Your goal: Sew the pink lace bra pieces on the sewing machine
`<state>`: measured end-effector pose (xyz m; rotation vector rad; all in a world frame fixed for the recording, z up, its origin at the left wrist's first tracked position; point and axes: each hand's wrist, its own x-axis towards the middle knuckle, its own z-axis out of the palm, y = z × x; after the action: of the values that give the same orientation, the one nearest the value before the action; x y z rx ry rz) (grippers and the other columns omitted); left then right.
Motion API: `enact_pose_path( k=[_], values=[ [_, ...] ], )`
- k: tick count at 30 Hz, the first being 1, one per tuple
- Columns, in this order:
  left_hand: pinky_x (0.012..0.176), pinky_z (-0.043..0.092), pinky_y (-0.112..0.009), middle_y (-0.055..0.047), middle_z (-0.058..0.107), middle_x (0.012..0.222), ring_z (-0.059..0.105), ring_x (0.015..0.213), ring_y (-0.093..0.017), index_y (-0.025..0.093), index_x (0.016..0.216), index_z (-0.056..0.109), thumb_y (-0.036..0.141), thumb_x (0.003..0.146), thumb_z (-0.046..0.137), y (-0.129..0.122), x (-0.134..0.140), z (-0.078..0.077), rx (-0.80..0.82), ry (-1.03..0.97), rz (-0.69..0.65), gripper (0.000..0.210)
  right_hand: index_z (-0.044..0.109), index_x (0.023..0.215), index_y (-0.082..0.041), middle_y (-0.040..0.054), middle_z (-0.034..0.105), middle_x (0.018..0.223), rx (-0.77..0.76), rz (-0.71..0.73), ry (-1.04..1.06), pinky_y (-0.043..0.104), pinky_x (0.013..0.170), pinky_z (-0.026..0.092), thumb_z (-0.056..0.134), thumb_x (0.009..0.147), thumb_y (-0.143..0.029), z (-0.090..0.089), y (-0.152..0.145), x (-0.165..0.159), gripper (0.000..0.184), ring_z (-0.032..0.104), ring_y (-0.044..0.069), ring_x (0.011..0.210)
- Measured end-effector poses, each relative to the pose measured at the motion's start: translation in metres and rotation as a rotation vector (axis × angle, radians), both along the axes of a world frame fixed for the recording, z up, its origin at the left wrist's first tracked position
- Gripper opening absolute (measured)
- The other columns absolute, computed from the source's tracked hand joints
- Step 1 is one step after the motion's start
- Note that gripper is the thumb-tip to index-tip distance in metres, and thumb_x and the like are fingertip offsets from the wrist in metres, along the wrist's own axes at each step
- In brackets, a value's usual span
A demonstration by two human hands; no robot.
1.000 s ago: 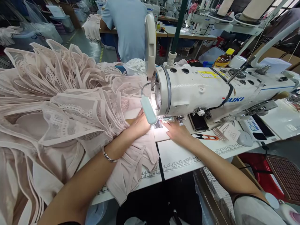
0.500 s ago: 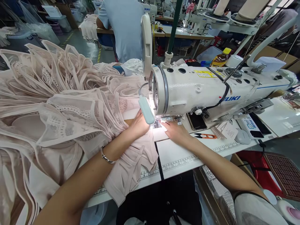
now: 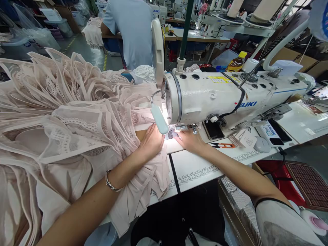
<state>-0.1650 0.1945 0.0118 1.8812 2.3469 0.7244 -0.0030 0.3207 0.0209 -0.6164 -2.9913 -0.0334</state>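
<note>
The left hand (image 3: pixel 151 140) rests on beige garments (image 3: pixel 82 119), whose pile spreads left of its fingers. The right hand (image 3: pixel 191 140) reaches in opposite, fingers near the lit needle area of the sewing machine (image 3: pixel 205 97). I cannot tell whether either hand's fingers pinch cloth. Right of the right fingers lie a phone (image 3: pixel 214 130) and, on the table (image 3: pixel 191 162), orange-handled snips (image 3: pixel 225 145).
</note>
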Motion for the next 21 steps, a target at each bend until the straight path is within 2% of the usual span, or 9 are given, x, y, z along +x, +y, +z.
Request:
enact_pose_path(
  k=[3,6,9,13,16,18,21],
  values=[
    [0.103,0.049,-0.046,-0.017,0.064,0.114,0.06,0.116,-0.032,0.017,0.108,0.053,0.013,0.089,0.047,0.001,0.0,0.003,-0.014,-0.004,0.004,0.02,0.074,0.112,-0.02,0.0129,0.075,0.109,-0.085,-0.072,-0.034,0.044,0.098,0.043,0.043,0.103,-0.036,-0.005,0.002,-0.017,0.037,0.064,0.03,0.106],
    [0.104,0.048,-0.045,-0.016,0.064,0.113,0.06,0.116,-0.032,0.018,0.108,0.053,0.012,0.089,0.048,0.0,0.003,0.007,-0.02,-0.015,0.008,0.02,0.075,0.103,-0.022,0.0085,0.075,0.085,-0.147,-0.076,-0.088,0.044,0.095,0.044,0.042,0.103,-0.034,-0.011,0.007,-0.026,0.036,0.066,0.027,0.09],
    [0.102,0.049,-0.044,-0.015,0.064,0.111,0.061,0.112,-0.031,0.017,0.108,0.054,0.012,0.089,0.049,-0.001,0.004,0.008,-0.028,-0.009,0.015,0.02,0.074,0.092,-0.023,0.0045,0.071,0.074,-0.217,-0.086,0.005,0.04,0.091,0.046,0.047,0.101,-0.035,-0.019,0.013,-0.025,0.031,0.065,0.024,0.081],
    [0.096,0.051,-0.045,-0.015,0.065,0.107,0.062,0.105,-0.031,0.017,0.106,0.057,0.014,0.09,0.049,-0.004,0.006,0.006,0.018,0.018,0.032,0.018,0.069,0.079,-0.023,0.0012,0.067,0.07,-0.324,-0.124,0.21,0.033,0.081,0.047,0.054,0.095,-0.034,-0.026,0.014,-0.011,0.024,0.063,0.02,0.075],
    [0.09,0.052,-0.043,-0.014,0.067,0.103,0.062,0.099,-0.03,0.018,0.099,0.06,0.015,0.093,0.045,-0.008,0.008,0.005,0.068,0.058,-0.013,0.016,0.066,0.081,-0.024,0.0003,0.069,0.076,-0.367,-0.056,0.306,0.03,0.075,0.047,0.051,0.094,-0.031,-0.024,0.012,0.007,0.021,0.063,0.018,0.075],
    [0.086,0.052,-0.043,-0.014,0.068,0.098,0.063,0.097,-0.03,0.018,0.095,0.062,0.018,0.096,0.043,-0.01,0.01,0.006,0.07,0.1,-0.044,0.018,0.066,0.085,-0.024,0.0007,0.071,0.083,-0.365,0.025,0.354,0.03,0.079,0.047,0.05,0.094,-0.028,-0.02,0.01,0.016,0.019,0.064,0.017,0.078],
    [0.086,0.053,-0.042,-0.013,0.068,0.094,0.063,0.097,-0.03,0.019,0.093,0.063,0.02,0.096,0.045,-0.01,0.011,0.007,0.053,0.104,-0.026,0.018,0.067,0.093,-0.024,0.0029,0.074,0.094,-0.279,0.115,0.268,0.035,0.091,0.046,0.049,0.096,-0.026,-0.012,0.008,0.019,0.018,0.065,0.019,0.087]
  ],
)
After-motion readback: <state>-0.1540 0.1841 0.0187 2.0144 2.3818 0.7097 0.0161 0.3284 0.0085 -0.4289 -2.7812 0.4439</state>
